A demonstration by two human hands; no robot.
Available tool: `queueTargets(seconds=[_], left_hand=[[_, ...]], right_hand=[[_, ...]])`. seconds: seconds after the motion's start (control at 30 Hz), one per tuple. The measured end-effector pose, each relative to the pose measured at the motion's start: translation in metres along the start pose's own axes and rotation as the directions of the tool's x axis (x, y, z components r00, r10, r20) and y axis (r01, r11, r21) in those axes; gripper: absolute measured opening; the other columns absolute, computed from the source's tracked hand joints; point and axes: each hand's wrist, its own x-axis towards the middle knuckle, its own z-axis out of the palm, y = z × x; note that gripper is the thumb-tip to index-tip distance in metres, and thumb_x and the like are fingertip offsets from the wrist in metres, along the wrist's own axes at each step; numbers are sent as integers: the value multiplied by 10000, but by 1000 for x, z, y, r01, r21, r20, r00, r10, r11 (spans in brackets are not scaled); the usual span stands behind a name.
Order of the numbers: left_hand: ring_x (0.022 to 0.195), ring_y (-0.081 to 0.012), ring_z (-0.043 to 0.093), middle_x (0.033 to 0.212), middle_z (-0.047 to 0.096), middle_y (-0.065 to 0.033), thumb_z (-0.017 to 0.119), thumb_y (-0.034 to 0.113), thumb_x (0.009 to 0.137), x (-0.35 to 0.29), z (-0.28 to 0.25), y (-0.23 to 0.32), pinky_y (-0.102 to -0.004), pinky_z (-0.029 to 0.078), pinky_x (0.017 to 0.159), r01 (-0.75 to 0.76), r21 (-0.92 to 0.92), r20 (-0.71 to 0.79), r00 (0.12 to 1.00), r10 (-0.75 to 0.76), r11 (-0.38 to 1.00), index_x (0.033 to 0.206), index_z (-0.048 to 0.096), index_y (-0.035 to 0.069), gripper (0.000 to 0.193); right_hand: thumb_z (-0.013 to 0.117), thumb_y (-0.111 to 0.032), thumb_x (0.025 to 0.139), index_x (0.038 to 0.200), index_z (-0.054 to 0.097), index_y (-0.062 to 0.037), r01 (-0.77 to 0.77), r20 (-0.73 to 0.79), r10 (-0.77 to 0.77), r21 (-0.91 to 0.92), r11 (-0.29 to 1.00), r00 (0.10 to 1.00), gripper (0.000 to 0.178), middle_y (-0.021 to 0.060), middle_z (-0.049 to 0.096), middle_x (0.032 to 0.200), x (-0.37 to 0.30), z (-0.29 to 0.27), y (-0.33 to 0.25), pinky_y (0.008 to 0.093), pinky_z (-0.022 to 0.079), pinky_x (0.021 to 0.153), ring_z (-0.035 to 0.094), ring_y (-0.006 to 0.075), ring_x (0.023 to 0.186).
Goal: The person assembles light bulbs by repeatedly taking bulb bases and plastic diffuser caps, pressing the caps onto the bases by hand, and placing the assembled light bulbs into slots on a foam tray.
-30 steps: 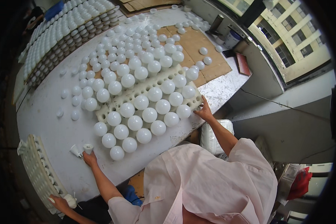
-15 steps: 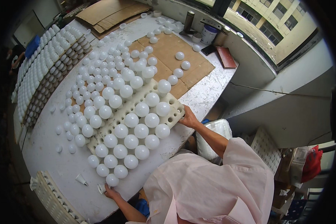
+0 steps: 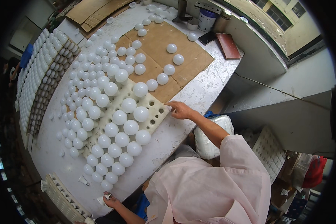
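A cream holed tray (image 3: pixel 158 108) lies slantwise on the table, with rows of round white bulb globes (image 3: pixel 122 139) standing in it. Several holes at its right end hold no globe. My right hand (image 3: pixel 181 110) is at that end, fingers stretched out and the index fingertip at the tray's corner; nothing is in its grasp. Near the table's front edge, my left hand (image 3: pixel 111 201) is closed on a small white cone-shaped bulb base (image 3: pixel 101 201) with a metal end. A similar bulb base (image 3: pixel 83 180) lies loose on the table to its left.
Smaller-looking loose globes (image 3: pixel 86 74) crowd the far left of the tray. Brown cardboard (image 3: pixel 190 65) lies behind it. Stacked bulbs (image 3: pixel 44 71) rise at the left, holed trays (image 3: pixel 65 198) at the near left. A red-brown notebook (image 3: pixel 227 46), phone (image 3: pixel 207 38) and bucket (image 3: pixel 206 20) stand or lie far right.
My right hand has let go of the tray's end and its fingers have straightened. The tray has shifted left and away from me. My left hand has drawn back nearer me with the bulb base.
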Motion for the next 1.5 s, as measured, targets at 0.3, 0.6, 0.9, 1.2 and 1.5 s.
queueTargets(seconds=[0.3,0.6,0.9,1.2,1.5], left_hand=[[1136,-297,502,1346,459,-203,506,347,928,-124,56,43,-368,423,871,-30,-102,332,941,63,994,1313,365,-41,564],[934,-265,626,1265,515,-271,628,187,748,-192,102,47,-318,511,689,-108,-119,641,750,160,987,1208,465,-55,545],[655,-141,623,1006,656,-205,650,40,657,-254,214,42,-279,521,569,-26,148,984,107,-145,989,1067,570,-97,440],[583,-102,589,923,692,-124,621,67,732,-257,212,36,-222,448,482,56,214,977,1,-214,975,1036,614,-61,329],[572,-96,570,902,686,-117,617,68,751,-243,188,40,-222,434,479,122,203,979,-13,-203,971,1022,625,-56,299]], right_hand=[[724,-265,687,1400,356,-219,-272,-241,172,-485,831,955,804,168,374,1366,111,-67,11,416,456,944,499,356,1162],[700,-195,756,1358,333,-87,19,-273,146,521,853,951,713,184,516,1180,65,-67,-17,378,547,762,619,285,942],[834,-258,637,1333,354,-102,39,88,-279,907,420,956,860,136,564,1106,-25,28,-118,333,553,650,639,243,865],[816,-418,632,1284,393,-154,-146,179,-286,980,133,942,821,132,557,1130,-57,94,-180,266,518,607,630,205,806],[813,-430,633,1269,417,-149,-224,248,-292,968,111,924,801,114,551,1114,-63,117,-197,254,489,605,595,187,855]])
